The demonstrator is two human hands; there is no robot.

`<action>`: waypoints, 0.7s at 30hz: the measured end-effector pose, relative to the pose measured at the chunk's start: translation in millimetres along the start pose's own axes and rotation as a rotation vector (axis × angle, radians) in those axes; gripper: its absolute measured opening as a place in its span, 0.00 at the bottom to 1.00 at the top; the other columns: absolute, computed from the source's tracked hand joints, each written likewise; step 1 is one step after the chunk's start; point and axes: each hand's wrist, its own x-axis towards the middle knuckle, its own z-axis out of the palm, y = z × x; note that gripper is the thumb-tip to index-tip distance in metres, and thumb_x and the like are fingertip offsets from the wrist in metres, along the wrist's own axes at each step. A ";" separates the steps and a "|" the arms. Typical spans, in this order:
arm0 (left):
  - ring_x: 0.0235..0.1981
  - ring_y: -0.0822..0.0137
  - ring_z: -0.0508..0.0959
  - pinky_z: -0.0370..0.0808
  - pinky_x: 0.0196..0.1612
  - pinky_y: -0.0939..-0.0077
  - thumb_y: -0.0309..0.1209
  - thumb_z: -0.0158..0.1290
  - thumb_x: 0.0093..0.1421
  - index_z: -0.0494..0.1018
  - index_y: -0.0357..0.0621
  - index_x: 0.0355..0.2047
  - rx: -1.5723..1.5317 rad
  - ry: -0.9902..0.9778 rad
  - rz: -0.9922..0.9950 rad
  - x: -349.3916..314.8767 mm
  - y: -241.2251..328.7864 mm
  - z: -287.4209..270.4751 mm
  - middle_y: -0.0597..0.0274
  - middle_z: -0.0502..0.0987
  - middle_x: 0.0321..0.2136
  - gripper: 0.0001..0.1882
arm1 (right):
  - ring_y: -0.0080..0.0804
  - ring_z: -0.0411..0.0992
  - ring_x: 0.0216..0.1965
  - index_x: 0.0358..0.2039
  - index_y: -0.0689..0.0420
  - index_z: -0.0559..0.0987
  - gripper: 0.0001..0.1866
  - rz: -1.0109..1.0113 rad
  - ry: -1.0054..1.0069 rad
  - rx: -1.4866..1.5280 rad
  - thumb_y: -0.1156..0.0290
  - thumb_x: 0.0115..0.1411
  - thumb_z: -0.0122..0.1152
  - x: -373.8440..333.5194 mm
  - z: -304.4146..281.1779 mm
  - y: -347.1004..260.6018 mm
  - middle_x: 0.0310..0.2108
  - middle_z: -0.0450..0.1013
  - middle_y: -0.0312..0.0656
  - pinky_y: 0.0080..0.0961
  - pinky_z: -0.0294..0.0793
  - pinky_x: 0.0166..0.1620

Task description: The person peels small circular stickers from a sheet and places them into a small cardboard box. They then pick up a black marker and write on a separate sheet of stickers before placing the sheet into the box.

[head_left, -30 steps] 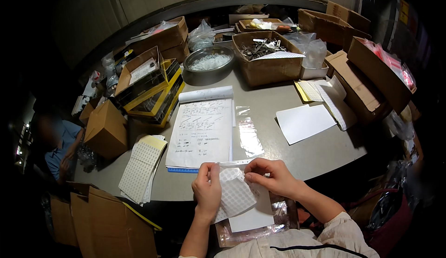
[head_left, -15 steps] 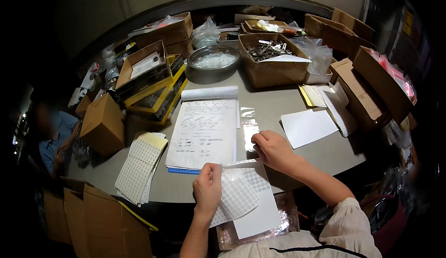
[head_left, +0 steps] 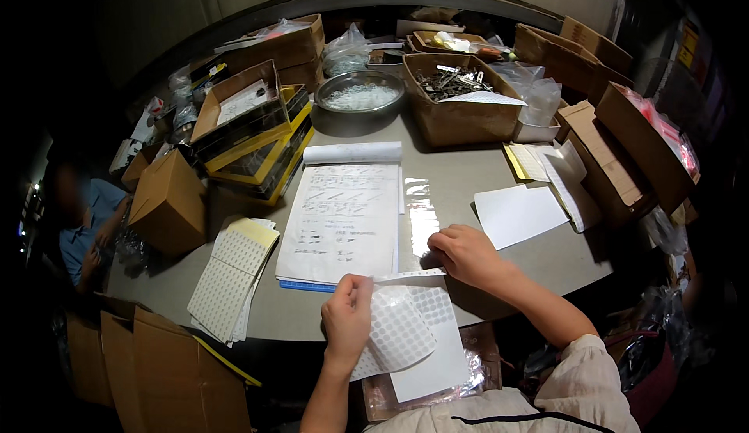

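Note:
My left hand (head_left: 347, 320) pinches the edge of a sheet of round stickers (head_left: 398, 331) at the table's front edge. The sheet curls over, with a blank white part (head_left: 433, 370) hanging below it. My right hand (head_left: 472, 257) is closed, its fingertips pressed together at the near end of a strip of small clear plastic bags (head_left: 421, 218) lying flat on the table. What those fingertips hold, if anything, is hidden. Left of the strip lies a notepad (head_left: 339, 222) with handwriting and drawings, its top page folded back, over something blue (head_left: 312, 285).
More sticker sheets (head_left: 230, 277) lie at the left, and white paper (head_left: 521, 216) at the right. A metal bowl (head_left: 324, 105) of clear small pieces and a box (head_left: 460, 125) of dark metal parts stand behind. Cardboard boxes (head_left: 168, 207) crowd both sides; a person (head_left: 97, 222) is at far left.
My right hand has shifted slightly right and nearer, uncovering a little more of the bag strip. My left hand keeps its hold on the sticker sheet. The whole view has tilted slightly.

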 end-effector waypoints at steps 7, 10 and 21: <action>0.19 0.78 0.66 0.65 0.24 0.73 0.32 0.56 0.71 0.75 0.35 0.33 -0.053 -0.010 0.003 0.2 -1.0 -0.3 0.64 0.72 0.15 0.12 | 0.43 0.79 0.41 0.38 0.56 0.83 0.08 -0.073 -0.033 -0.150 0.73 0.57 0.69 -40.8 -41.4 -1.2 0.34 0.81 0.43 0.37 0.78 0.46; 0.21 0.82 0.60 0.56 0.24 0.79 0.31 0.55 0.72 0.74 0.36 0.32 -0.083 -0.002 0.003 -1.3 1.6 1.0 0.74 0.66 0.17 0.12 | 0.43 0.79 0.41 0.40 0.58 0.84 0.09 -0.030 0.080 -0.014 0.74 0.58 0.71 -47.9 -60.4 -22.9 0.35 0.81 0.44 0.36 0.78 0.45; 0.22 0.82 0.64 0.61 0.25 0.78 0.30 0.54 0.72 0.74 0.36 0.32 -0.170 0.026 -0.001 -1.6 -3.4 2.4 0.74 0.69 0.18 0.12 | 0.31 0.79 0.24 0.44 0.61 0.82 0.17 0.214 -0.278 0.651 0.58 0.68 0.67 -25.5 -19.4 -71.9 0.24 0.81 0.41 0.26 0.74 0.30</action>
